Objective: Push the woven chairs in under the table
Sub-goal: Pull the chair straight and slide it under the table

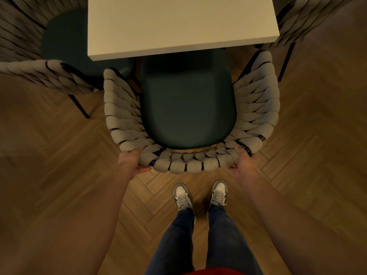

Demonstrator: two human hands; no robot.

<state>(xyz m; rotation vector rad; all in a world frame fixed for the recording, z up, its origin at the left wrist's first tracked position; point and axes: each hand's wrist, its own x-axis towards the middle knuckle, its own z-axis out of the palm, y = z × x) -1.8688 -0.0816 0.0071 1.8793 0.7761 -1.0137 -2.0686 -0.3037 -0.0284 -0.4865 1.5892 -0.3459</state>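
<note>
Directly in front of me stands a woven chair (pixel 188 165) with a grey braided back and a dark green seat (pixel 186 108). The seat's front end lies under the near edge of the white table (pixel 178 22). My left hand (pixel 132 162) grips the back rim at its left corner. My right hand (pixel 241 162) grips the same rim at its right corner. A second woven chair (pixel 39 74) stands at the table's left side, its seat partly under the top. A third woven chair (pixel 301 22) shows at the upper right.
The floor (pixel 69 155) is wooden herringbone parquet. My two feet in grey and white sneakers (pixel 200 195) stand just behind the chair. The left chair's thin black leg (pixel 80 107) reaches toward the middle chair's left arm.
</note>
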